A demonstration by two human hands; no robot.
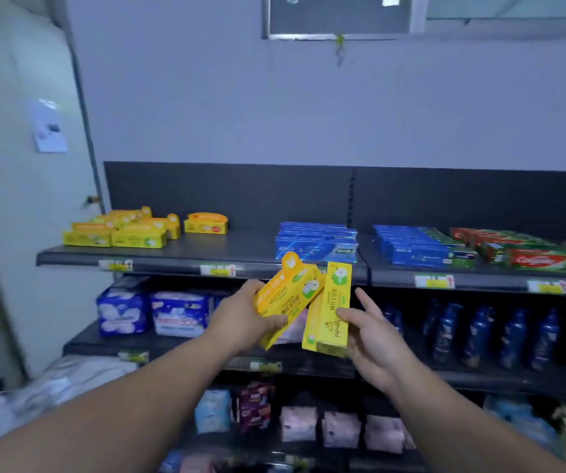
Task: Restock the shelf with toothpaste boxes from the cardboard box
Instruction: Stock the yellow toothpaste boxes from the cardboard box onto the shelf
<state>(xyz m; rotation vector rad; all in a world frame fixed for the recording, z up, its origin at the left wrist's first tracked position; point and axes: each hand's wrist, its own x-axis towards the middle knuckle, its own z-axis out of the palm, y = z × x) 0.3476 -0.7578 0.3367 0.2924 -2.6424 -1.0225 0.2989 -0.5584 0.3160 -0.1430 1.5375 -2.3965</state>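
Two yellow toothpaste boxes are held in front of the top shelf (206,256), just below its front edge.

1. The tilted yellow box (285,297) is gripped by the left hand (240,317). The thumb is laid along the upper left edge, and the fingers (276,322) are curled together round the lower side. The round-tabbed end is pointed up and to the right. Whether a second box is held under it cannot be told.

2. The upright yellow box (333,308) is held by the right hand (377,339). It is pinched with the thumb (344,315) pressed on the front face. The forefinger is stretched upward, clear of the box. The remaining fingers are hidden behind the box. The two boxes are touching or overlapping near their upper ends.

3. On the left part of the top shelf a group of yellow boxes (121,232) is laid flat, with a single yellow box (206,224) set apart to the right. Further right, blue boxes (315,245) and red boxes (534,256) are stacked.

4. On the shelf below, blue and white packs (123,310) and dark blue bottles (479,332) are stored
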